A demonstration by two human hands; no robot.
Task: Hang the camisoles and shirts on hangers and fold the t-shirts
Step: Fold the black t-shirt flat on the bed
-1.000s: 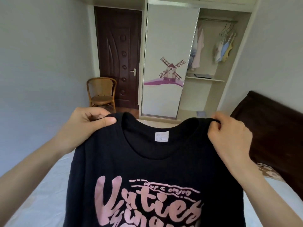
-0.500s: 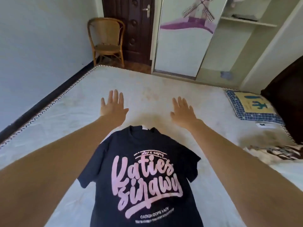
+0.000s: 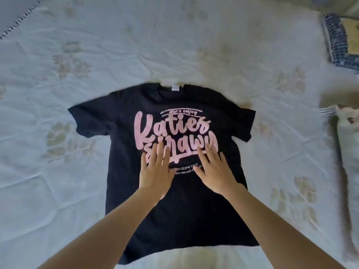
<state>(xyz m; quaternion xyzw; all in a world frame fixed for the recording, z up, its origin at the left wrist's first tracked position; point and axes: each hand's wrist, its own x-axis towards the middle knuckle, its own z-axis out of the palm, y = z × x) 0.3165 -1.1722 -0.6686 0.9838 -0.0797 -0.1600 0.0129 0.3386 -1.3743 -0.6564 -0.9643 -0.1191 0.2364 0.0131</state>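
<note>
A black t-shirt point(image 3: 120, 117) with pink lettering lies spread flat, front up, on the white bed sheet point(image 3: 58, 171), collar away from me and both sleeves out to the sides. My left hand point(image 3: 155, 171) lies flat on the middle of the shirt with straight fingers over the lower edge of the print. My right hand point(image 3: 215, 169) presses flat beside it, fingers spread, a small gap between the two hands. Neither hand grips any cloth.
The sheet has faint paw prints and wrinkles all round the shirt. A blue-and-yellow checked cushion point(image 3: 338, 41) lies at the far right corner. Some striped and patterned fabric point(image 3: 342, 115) lies at the right edge of the bed.
One second ago I held the shirt up by its shoulders. It was then laid on the bed, and my hands have come back from beyond the collar onto its middle.
</note>
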